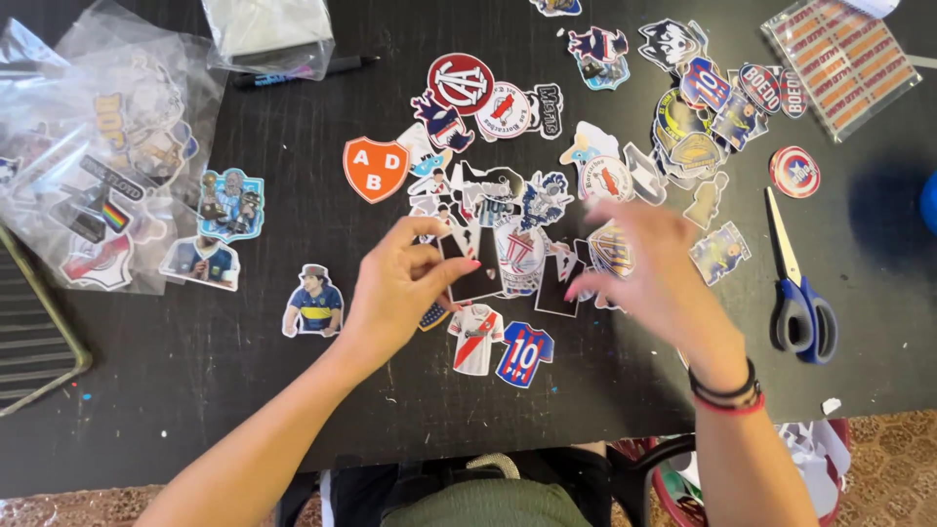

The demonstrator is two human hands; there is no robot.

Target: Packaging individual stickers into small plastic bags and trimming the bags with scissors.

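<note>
- Broadly, a black table (244, 390) carries a loose spread of cut-out stickers (547, 185), thickest between and just beyond the two hands.
- Left hand (400, 288) comes in from the lower left, forearm slanting up to the right, wrist bent; thumb and fingers are pinched together on a small dark card (471, 268).
- Right hand (652, 268) is blurred, fingers spread and pointing left above the stickers; whether it grips anything I cannot tell.
- Blue-handled scissors (795, 293) lie right of it, blades pointing away.
- That dark card stands roughly upright over the table's middle, long axis running near to far, leaning slightly left.
</note>
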